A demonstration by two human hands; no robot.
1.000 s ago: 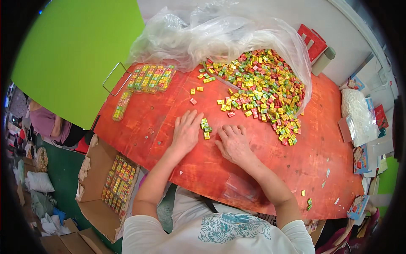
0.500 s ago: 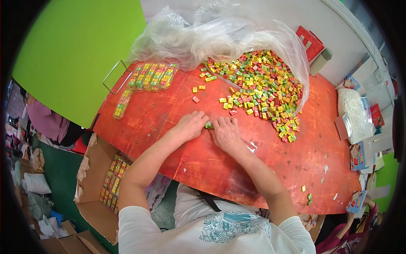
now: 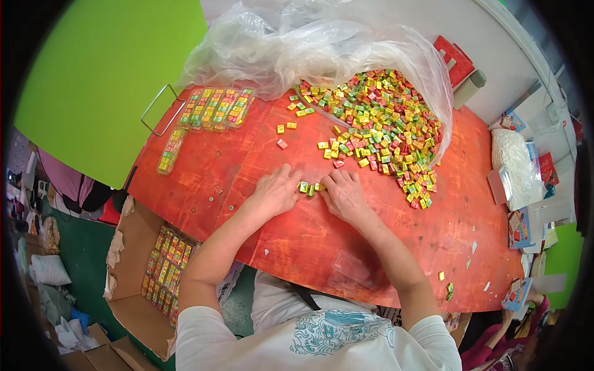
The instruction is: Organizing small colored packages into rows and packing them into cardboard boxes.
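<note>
As the left hand (image 3: 277,190) and right hand (image 3: 343,195) angle inward, a row of blocks (image 3: 310,190) lies between on the red table (image 3: 371,241), long axis left to right; any pinch cannot be told.

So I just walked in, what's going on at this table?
A person's left hand and right hand flank a short row of small coloured blocks on a red table. Farther back, a loose pile of them lies partly in a clear plastic bag. Filled clear packs lie at the table's back left; similar ones show in a cardboard box.
</note>
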